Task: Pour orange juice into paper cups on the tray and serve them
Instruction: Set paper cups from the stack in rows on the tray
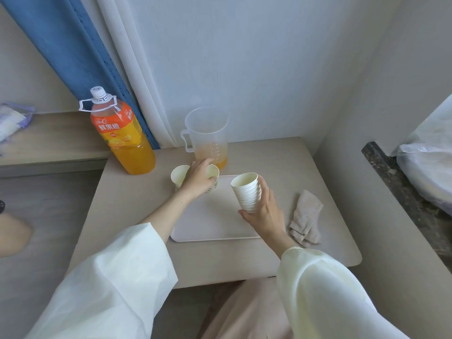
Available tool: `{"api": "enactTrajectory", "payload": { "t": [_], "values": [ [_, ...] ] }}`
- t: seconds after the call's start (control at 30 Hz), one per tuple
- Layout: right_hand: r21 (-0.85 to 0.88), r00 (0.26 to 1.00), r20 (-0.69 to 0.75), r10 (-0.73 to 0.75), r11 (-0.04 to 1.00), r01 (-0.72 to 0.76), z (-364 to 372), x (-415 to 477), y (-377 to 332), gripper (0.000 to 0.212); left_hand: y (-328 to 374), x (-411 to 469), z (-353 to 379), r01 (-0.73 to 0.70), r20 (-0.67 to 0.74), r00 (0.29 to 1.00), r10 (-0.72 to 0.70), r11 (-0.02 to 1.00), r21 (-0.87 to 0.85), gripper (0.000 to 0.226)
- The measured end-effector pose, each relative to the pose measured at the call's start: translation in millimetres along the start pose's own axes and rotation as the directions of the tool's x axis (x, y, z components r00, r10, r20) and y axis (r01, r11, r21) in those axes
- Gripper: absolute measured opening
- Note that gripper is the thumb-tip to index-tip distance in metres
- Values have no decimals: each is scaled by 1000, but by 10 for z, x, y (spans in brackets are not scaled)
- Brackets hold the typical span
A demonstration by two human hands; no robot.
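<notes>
On tray (215, 223): cup (213, 171) within left hand (199, 180) grip.

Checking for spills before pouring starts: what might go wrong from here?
The left hand grips a paper cup in front of the measuring jug, which holds some juice; a bump might spill it. It and a second cup crowd the far edge of the tray; one might fall off. The right hand holds the cup stack tilted; it might slip.
</notes>
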State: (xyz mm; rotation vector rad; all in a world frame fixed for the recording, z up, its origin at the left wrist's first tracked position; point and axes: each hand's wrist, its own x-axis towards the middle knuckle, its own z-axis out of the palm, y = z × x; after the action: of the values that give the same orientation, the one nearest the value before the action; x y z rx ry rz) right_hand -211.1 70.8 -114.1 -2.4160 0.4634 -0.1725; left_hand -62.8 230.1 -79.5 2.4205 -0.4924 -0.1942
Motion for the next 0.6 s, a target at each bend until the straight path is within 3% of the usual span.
{"api": "enactTrajectory", "payload": {
  "t": [0.1, 0.27, 0.6],
  "values": [
    [-58, 1000, 22, 7, 998, -6, -38, -113, -45, 105, 275, -250, 49, -3, 38, 999, 10, 984, -176, 45],
    [-153, 999, 48, -19, 988, 26, -128, -308, -111, 104, 584, -572, 153, 89, 292, 956, 7, 945, -315, 65],
    [-175, 995, 85, -54, 982, 68, -339, -489, -83, 103, 731, -700, 182, 147, 283, 958, -42, 922, -359, 77]
  ]
}}
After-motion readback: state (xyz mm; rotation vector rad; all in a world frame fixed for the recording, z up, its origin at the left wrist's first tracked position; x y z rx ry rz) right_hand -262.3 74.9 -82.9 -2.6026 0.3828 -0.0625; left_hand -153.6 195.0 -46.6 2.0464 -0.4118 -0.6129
